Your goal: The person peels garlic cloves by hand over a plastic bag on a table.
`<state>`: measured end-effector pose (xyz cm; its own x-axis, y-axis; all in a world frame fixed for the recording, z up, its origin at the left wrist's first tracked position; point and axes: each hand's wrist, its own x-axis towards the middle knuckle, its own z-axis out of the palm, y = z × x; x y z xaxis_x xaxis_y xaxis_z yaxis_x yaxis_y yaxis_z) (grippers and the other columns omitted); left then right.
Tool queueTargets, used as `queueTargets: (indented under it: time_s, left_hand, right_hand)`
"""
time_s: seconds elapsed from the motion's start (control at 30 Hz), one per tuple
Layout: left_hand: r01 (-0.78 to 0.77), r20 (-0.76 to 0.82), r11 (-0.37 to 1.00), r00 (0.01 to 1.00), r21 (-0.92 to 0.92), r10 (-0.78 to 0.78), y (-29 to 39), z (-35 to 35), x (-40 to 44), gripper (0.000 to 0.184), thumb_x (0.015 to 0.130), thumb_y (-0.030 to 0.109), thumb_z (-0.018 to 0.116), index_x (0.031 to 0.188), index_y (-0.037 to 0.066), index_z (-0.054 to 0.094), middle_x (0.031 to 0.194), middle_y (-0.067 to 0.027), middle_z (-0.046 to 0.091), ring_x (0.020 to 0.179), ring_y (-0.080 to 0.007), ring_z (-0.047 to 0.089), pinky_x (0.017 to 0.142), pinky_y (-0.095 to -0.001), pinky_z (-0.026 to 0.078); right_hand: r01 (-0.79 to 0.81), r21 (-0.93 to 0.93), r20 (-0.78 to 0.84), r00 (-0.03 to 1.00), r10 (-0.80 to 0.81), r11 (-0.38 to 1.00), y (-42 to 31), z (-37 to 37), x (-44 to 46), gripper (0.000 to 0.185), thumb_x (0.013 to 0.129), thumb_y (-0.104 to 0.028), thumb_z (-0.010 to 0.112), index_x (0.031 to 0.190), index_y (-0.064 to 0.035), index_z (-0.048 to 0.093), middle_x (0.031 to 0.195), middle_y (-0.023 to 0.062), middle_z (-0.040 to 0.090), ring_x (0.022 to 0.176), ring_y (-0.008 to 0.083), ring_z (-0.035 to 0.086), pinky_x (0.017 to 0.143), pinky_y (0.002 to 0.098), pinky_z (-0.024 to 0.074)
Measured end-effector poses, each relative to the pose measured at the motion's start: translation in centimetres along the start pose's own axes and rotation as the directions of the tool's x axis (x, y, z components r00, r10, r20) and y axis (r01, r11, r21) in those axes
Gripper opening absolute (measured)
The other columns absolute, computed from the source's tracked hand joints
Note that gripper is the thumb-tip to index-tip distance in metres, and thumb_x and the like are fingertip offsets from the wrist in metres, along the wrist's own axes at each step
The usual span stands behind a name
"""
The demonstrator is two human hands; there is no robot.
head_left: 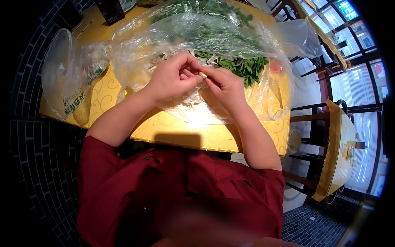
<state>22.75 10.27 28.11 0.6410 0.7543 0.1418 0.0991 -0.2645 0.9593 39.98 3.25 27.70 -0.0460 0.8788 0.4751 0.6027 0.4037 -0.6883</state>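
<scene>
My left hand [175, 78] and my right hand [225, 85] meet above the near part of the table, fingertips pinched together. Between them is a small pale piece that looks like a garlic clove [203, 75], partly covered by the fingers. Thin whitish peelings, like garlic skins [188, 100], lie beneath my hands on clear plastic. Just beyond my right hand are dark green leafy vegetables [252, 68]. A large clear plastic bag [191, 33] with more greens inside spreads behind both hands.
To the left, a clear bag with green print [57, 78] holds whitish contents. A black phone [110, 10] stands at the far left of the yellow-covered table [103, 96]. Another table [339, 152] and chairs are at the right, by windows. Dark brick [31, 164] borders the left.
</scene>
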Motion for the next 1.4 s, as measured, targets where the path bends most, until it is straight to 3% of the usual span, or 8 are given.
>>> queueTargets:
  time_s: [0.17, 0.47, 0.57, 0.67, 0.83, 1.03, 1.23, 1.4]
  left_hand:
    - [0.034, 0.010, 0.999, 0.999, 0.042, -0.035, 0.2, 0.4, -0.2, 0.020, 0.077, -0.001, 0.060, 0.094, 0.002, 0.050, 0.085, -0.0012, 0.056, 0.074, -0.0038, 0.055, 0.063, -0.0171, 0.044]
    - [0.019, 0.003, 0.989, 1.000, -0.146, -0.019, -0.2, 0.4, -0.2, 0.016, 0.075, 0.002, 0.059, 0.090, 0.001, 0.054, 0.070, 0.0036, 0.053, 0.059, 0.0004, 0.045, 0.052, -0.0154, 0.036]
    - [0.057, 0.062, 0.995, 0.997, -0.077, -0.053, -0.3, 0.1, -0.2, 0.018, 0.078, -0.003, 0.054, 0.095, 0.001, 0.051, 0.086, -0.0022, 0.057, 0.074, -0.0052, 0.058, 0.063, -0.0168, 0.044]
    - [-0.068, -0.048, 0.996, 0.996, 0.055, 0.070, -0.7, 0.7, -0.2, 0.014, 0.073, 0.005, 0.058, 0.088, 0.003, 0.057, 0.065, 0.0021, 0.053, 0.057, -0.0015, 0.046, 0.051, -0.0192, 0.037]
    - [-0.242, -0.081, 0.916, 0.956, 0.319, 0.281, 0.0, 1.0, -0.4, 0.014, 0.075, 0.007, 0.058, 0.088, 0.003, 0.056, 0.066, -0.0095, 0.057, 0.056, -0.0177, 0.056, 0.053, -0.0285, 0.045]
    - [-0.190, -0.062, 0.908, 0.971, 0.373, 0.229, 0.1, 0.8, -0.6, 0.014, 0.077, 0.009, 0.060, 0.090, 0.004, 0.058, 0.073, -0.0080, 0.061, 0.063, -0.0128, 0.059, 0.057, -0.0271, 0.048]
    - [-0.046, -0.053, 0.975, 0.997, 0.216, 0.059, -0.2, 0.6, -0.4, 0.010, 0.081, 0.001, 0.053, 0.090, 0.001, 0.056, 0.075, -0.0073, 0.062, 0.066, -0.0105, 0.061, 0.059, -0.0244, 0.049]
    - [-0.072, -0.032, 0.995, 0.997, 0.065, 0.074, -0.2, 0.3, -0.2, 0.011, 0.079, 0.006, 0.057, 0.089, 0.001, 0.057, 0.072, -0.0061, 0.064, 0.064, -0.0100, 0.062, 0.056, -0.0240, 0.047]
  right_hand:
    - [0.111, -0.039, -0.019, 0.994, -0.112, 0.993, 0.3, 0.4, -0.1, 0.033, 0.075, -0.005, 0.064, 0.107, -0.0131, 0.065, 0.073, 0.0116, 0.058, 0.067, 0.0268, 0.057, 0.060, 0.0343, 0.0466]
    - [0.154, -0.053, -0.029, 0.987, -0.155, 0.987, 0.5, 0.5, 0.0, 0.032, 0.074, -0.006, 0.065, 0.105, -0.0119, 0.065, 0.070, 0.0113, 0.057, 0.066, 0.0269, 0.056, 0.060, 0.0350, 0.0466]
    - [0.130, -0.086, -0.005, 0.991, -0.131, 0.988, 0.7, 0.4, -0.2, 0.031, 0.075, -0.008, 0.064, 0.106, -0.0123, 0.065, 0.070, 0.0114, 0.057, 0.066, 0.0269, 0.056, 0.061, 0.0352, 0.0466]
    - [0.085, -0.104, 0.029, 0.996, -0.083, 0.991, 0.3, 0.4, -0.2, 0.031, 0.076, -0.009, 0.063, 0.107, -0.0138, 0.064, 0.071, 0.0115, 0.057, 0.067, 0.0270, 0.056, 0.062, 0.0357, 0.0466]
    - [0.031, -0.067, 0.043, 0.999, -0.028, 0.997, -0.2, 0.5, -0.1, 0.031, 0.079, -0.009, 0.060, 0.109, -0.0153, 0.063, 0.075, 0.0124, 0.059, 0.070, 0.0280, 0.057, 0.064, 0.0371, 0.0464]
    - [-0.034, -0.023, 0.055, 0.998, 0.035, 0.999, -0.3, 0.3, 0.0, 0.028, 0.079, -0.010, 0.061, 0.107, -0.0120, 0.064, 0.081, 0.0132, 0.062, 0.074, 0.0284, 0.059, 0.068, 0.0358, 0.0476]
    - [-0.101, 0.001, 0.067, 0.993, 0.101, 0.995, -0.3, 0.0, 0.1, 0.023, 0.079, -0.010, 0.062, 0.102, -0.0090, 0.066, 0.085, 0.0126, 0.065, 0.078, 0.0267, 0.062, 0.070, 0.0327, 0.0490]
    - [-0.120, 0.047, 0.046, 0.992, 0.118, 0.992, 0.2, 0.1, 0.0, 0.022, 0.078, -0.011, 0.065, 0.100, -0.0075, 0.067, 0.086, 0.0108, 0.066, 0.077, 0.0223, 0.063, 0.068, 0.0296, 0.0492]
